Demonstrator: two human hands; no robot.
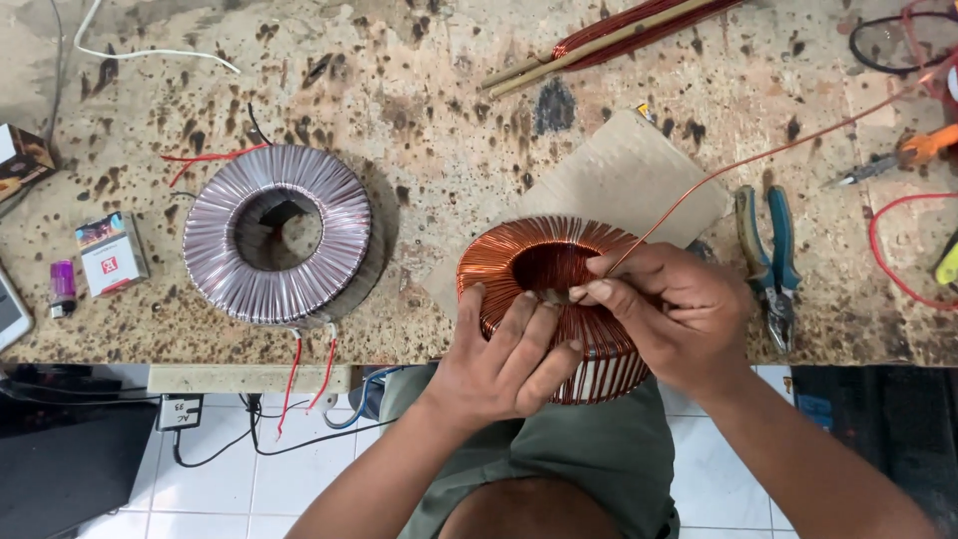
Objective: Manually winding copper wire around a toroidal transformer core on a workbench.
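near worktop edge | left hand [509,359] steadying copper coil [519,262] | right hand [674,304] pinching copper wire [679,205] | best kept taut, turns snug

Wound coil [554,299] at bench [449,170] front edge, mid-right, on cardboard [624,175]. 2nd coil [276,235] to its left. Pliers [768,265] right. Small box [112,254], lighter [62,287] near left edge.

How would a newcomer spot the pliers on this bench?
Start at the copper-wound ring that both hands grip at the bench's front edge. Just right of it lie the pliers, jaws pointing toward the person. Their blue-green handles set them apart from the orange-handled tool beyond.
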